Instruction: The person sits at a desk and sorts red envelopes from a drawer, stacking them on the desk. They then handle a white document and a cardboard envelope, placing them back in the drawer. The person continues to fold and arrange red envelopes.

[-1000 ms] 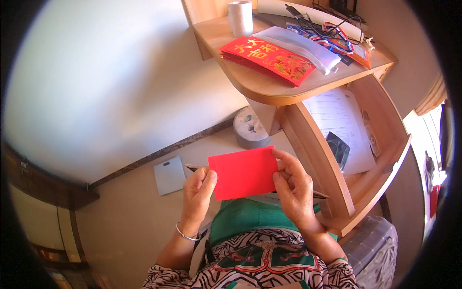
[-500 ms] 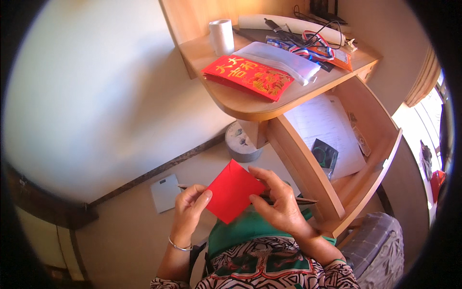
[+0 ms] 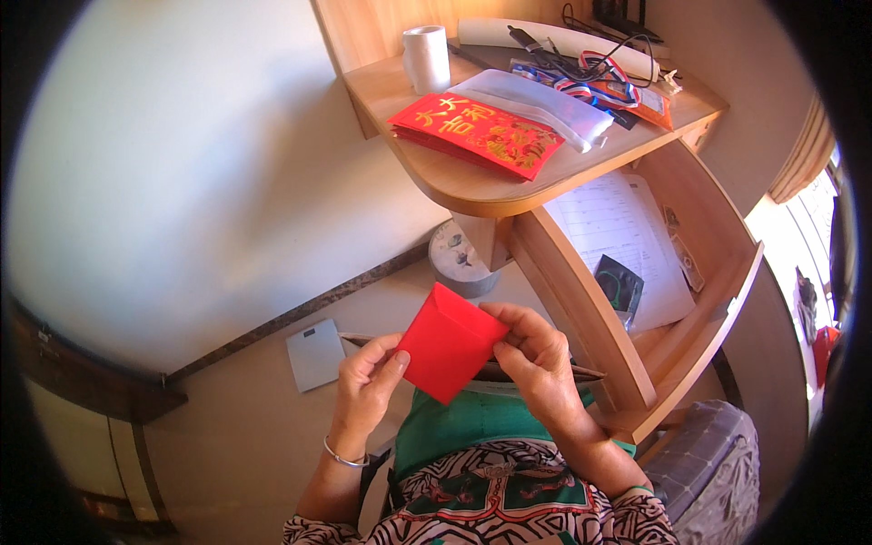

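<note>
A small red paper envelope (image 3: 447,350) is held up between my two hands, its folded flap edge along the upper side. My left hand (image 3: 371,377) pinches its left corner between thumb and fingers; a silver bangle sits on that wrist. At the opposite corner, my right hand (image 3: 536,356) grips the edge with thumb and forefinger. A stack of red envelopes (image 3: 477,134) with gold print lies on the rounded end of the desk above. Behind my hands, a brown-edged bag or folder (image 3: 581,373) partly shows, too covered to name.
The wooden desk (image 3: 454,195) carries a white mug (image 3: 427,59), a translucent zip pouch (image 3: 536,102), cables and a striped ribbon. An open drawer (image 3: 677,363) with papers juts out to the right. On the floor are a round tin (image 3: 461,263) and a pale flat scale (image 3: 315,354).
My right thumb and forefinger have come together on the envelope's right corner. The envelope has shifted slightly up and right, its flap crease now showing more. The view has moved a little.
</note>
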Available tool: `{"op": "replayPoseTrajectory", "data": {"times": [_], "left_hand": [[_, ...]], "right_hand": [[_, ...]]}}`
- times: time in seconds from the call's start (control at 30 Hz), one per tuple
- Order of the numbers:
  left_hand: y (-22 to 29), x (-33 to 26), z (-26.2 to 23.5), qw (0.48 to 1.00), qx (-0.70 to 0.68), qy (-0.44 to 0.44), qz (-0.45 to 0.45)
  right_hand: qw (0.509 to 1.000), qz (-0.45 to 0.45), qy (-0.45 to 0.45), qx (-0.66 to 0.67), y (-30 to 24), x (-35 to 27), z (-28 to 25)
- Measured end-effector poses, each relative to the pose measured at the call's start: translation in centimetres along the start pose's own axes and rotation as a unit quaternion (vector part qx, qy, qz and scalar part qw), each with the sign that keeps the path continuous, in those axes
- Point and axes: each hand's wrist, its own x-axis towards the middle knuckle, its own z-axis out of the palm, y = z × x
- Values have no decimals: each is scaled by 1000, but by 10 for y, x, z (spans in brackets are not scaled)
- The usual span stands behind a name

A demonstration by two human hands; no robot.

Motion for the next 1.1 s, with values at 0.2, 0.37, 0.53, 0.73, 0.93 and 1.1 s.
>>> {"op": "replayPoseTrajectory", "data": {"times": [0.2, 0.37, 0.53, 0.73, 0.93, 1.1], "left_hand": [[2, -1, -2, 1000, 10, -17, 5], [4, -1, -3, 999, 27, -25, -2], [7, -5, 1, 995, 74, -60, 15], [13, -1, 9, 980, 163, -35, 104], [23, -2, 16, 929, 312, -71, 187], [28, -5, 19, 905, 371, -99, 180]], "right_hand": [[999, -25, 18, -17, 2, 3, 3], [912, -193, 55, -357, -1, 3, 3], [865, -247, 79, -430, -3, 4, 5], [980, -41, 121, -155, -4, 5, 6], [960, -103, 117, -231, -5, 4, 15], [957, -91, 105, -253, -7, 4, 16]]}}
